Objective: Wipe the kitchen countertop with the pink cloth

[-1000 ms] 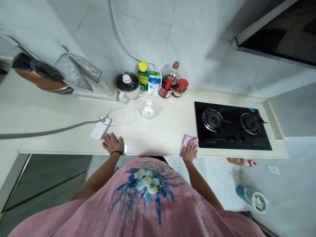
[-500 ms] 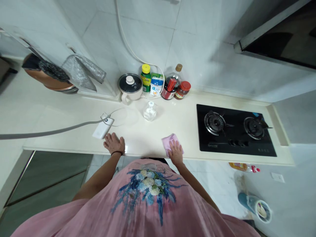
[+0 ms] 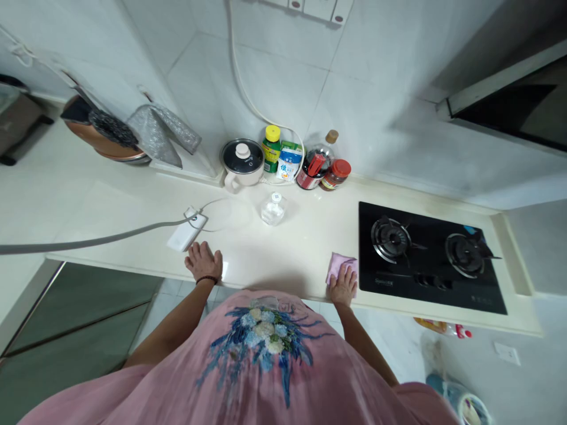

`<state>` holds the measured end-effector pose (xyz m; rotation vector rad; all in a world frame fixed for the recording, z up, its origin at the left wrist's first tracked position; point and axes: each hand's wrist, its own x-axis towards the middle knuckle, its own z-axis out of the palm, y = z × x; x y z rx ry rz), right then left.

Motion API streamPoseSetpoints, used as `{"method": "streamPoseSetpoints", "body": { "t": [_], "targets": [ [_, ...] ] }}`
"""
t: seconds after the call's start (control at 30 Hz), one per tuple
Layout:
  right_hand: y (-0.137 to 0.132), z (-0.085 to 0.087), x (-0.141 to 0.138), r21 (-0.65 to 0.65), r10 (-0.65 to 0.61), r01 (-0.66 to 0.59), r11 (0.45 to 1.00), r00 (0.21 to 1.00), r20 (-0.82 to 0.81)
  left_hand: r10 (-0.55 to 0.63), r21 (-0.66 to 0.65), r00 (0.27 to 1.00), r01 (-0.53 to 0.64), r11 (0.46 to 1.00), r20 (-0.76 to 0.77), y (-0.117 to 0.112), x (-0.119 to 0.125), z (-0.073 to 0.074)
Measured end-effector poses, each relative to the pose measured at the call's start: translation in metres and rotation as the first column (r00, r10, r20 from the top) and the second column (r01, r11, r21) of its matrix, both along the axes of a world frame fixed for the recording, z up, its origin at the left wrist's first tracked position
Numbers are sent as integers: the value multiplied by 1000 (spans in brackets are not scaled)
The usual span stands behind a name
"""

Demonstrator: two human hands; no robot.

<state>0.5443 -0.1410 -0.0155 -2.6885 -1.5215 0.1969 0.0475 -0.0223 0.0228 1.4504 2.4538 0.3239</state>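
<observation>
My right hand (image 3: 343, 282) lies flat on a pink cloth (image 3: 339, 264), pressing it onto the cream countertop (image 3: 287, 248) just left of the black gas hob (image 3: 425, 257). My left hand (image 3: 203, 261) rests palm down with fingers spread near the counter's front edge, a dark band on its wrist. A white power bank (image 3: 185, 234) on a cable lies just left of that hand. A small clear glass bottle (image 3: 272, 209) stands farther back between my hands.
Against the wall stand a small lidded pot (image 3: 241, 162), a yellow-capped bottle (image 3: 271, 147), a carton (image 3: 287, 162), a dark bottle (image 3: 315, 160) and a red-lidded jar (image 3: 336, 174). A pan (image 3: 104, 136) and foil wrap (image 3: 162, 136) sit at far left. Bottles and a cup lie on the floor at right.
My right hand slid the pink cloth left along the counter, then back right to the hob's edge. My left hand stayed put. The view tilted up a little.
</observation>
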Motion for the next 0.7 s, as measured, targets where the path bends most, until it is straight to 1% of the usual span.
{"method": "streamPoseSetpoints", "body": {
  "t": [0.13, 0.3, 0.5, 0.6, 0.67, 0.7],
  "targets": [
    [54, 6, 24, -3, 19, -19, 1000, 999, -40, 8, -15, 1000, -8, 1000, -9, 0, 2, 2],
    [128, 13, 44, -65, 20, -26, 998, 996, -92, 18, -12, 1000, -18, 1000, -21, 0, 3, 2],
    [217, 13, 64, -91, 7, -19, 996, 991, -136, 27, -33, 1000, -27, 999, -3, 1, 2, 2],
    [256, 12, 61, -92, -25, 11, 996, 989, -147, 22, -24, 1000, -22, 999, -3, 0, 2, 1],
    [279, 13, 45, -96, -16, 2, 995, 989, -146, 26, -17, 1000, -27, 999, -4, 0, 1, -1],
    [290, 13, 32, -100, 12, -26, 995, 989, -144, 31, -18, 1000, -31, 999, -6, 0, 1, -2]
  ]
}}
